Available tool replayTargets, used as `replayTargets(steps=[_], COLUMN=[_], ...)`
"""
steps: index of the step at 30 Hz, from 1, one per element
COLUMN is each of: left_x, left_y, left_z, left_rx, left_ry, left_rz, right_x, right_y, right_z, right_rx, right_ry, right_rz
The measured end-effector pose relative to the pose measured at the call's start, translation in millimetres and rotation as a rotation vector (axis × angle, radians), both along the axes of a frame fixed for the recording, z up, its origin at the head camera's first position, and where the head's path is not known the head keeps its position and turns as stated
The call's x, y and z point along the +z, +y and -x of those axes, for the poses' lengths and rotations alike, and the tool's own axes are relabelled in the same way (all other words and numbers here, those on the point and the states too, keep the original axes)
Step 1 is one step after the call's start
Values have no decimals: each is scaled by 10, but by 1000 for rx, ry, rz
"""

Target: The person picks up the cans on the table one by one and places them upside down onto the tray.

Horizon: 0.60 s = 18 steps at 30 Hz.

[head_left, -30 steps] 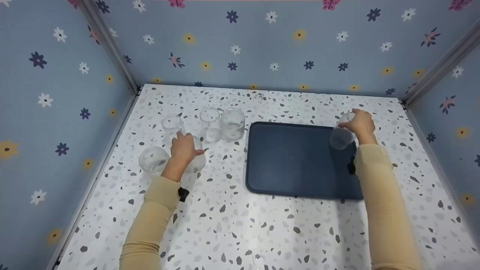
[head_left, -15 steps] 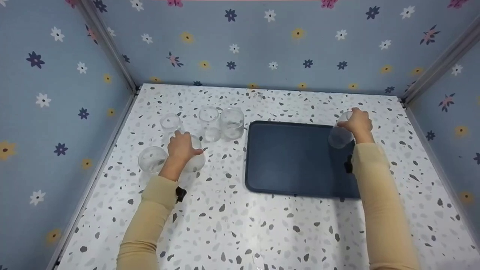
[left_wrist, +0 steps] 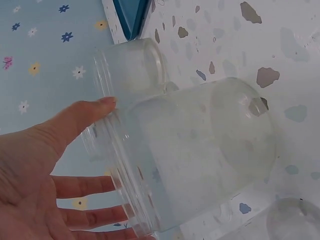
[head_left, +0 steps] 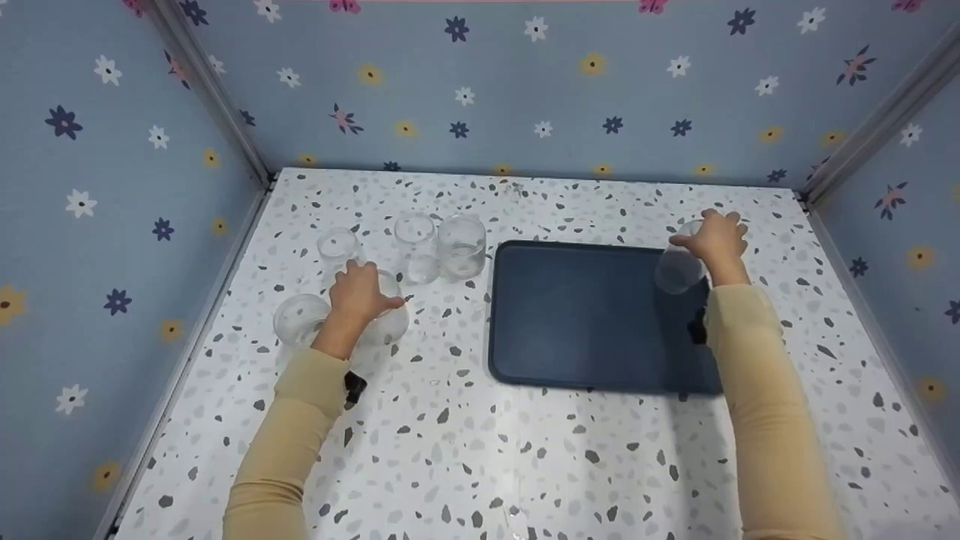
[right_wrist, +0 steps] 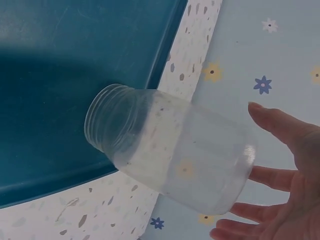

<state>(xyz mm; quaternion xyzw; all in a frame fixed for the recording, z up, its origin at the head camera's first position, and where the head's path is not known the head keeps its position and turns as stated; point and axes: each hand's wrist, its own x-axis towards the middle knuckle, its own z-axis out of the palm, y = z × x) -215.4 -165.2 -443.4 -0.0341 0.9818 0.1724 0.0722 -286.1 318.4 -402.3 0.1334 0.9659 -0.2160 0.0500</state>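
Observation:
My left hand [head_left: 355, 294] reaches down over a wide clear jar [left_wrist: 192, 150] standing upright on the table. The thumb rests at one side of its rim and the fingers lie along the other, gripping the top. At the far right corner of the tray [head_left: 592, 322], another clear jar [right_wrist: 170, 145] stands upside down, its threaded mouth on the tray surface. Around its raised base hovers my right hand [head_left: 716, 238], fingers spread and the thumb apart from the jar.
Two more clear jars [head_left: 463, 247] stand side by side left of the tray. A clear jar [head_left: 300, 321] sits left of my left hand, and one [head_left: 337, 247] is behind it. Flowered panels [head_left: 510, 90] wall the speckled table [head_left: 465, 450] at the back and sides.
My right hand has loosened, its thumb and fingers spreading away from the upside-down jar. My left hand stays on its jar; the view shifts slightly.

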Motion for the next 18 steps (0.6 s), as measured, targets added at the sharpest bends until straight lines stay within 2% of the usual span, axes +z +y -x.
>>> replayTargets(steps=[10,18], left_x=[65,41], left_y=[110,232], left_z=[-22,-60], left_rx=[-51,-100], left_ry=[-18,44], left_rz=[-27,-55], right_x=[71,56], right_y=[-131,-219], right_z=[-45,-113], right_rx=[53,103], right_ry=[76,202], right_rz=[-30,9])
